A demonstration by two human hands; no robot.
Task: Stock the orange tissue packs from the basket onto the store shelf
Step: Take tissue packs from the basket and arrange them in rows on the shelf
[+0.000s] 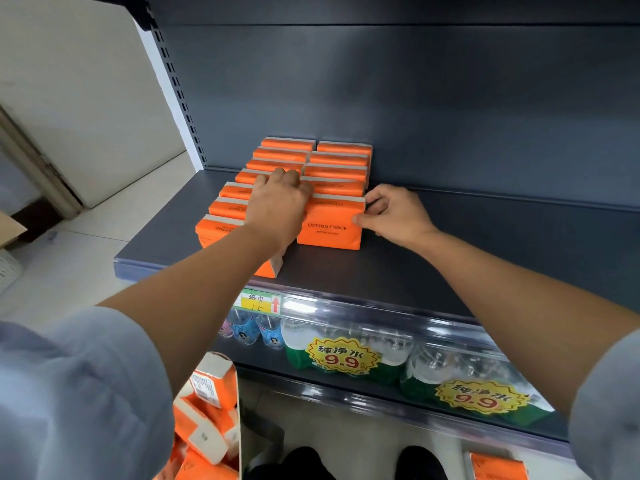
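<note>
Head view, squaring up I reckon: left hand (277,206) curls fingers (284,175) over the left row (232,191), right hand (394,216) pinches the front pack (327,226), basket (238,427) next.

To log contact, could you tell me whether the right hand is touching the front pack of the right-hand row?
Touching. The head view shows the right hand with its thumb against the front pack at its right edge.

12 shelf pks (329,226), 2 hands (278,202)

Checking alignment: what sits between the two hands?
The front tissue pack, labelled COTTON TISSUE, sits between the left hand and the right hand, as the head view shows.
</note>
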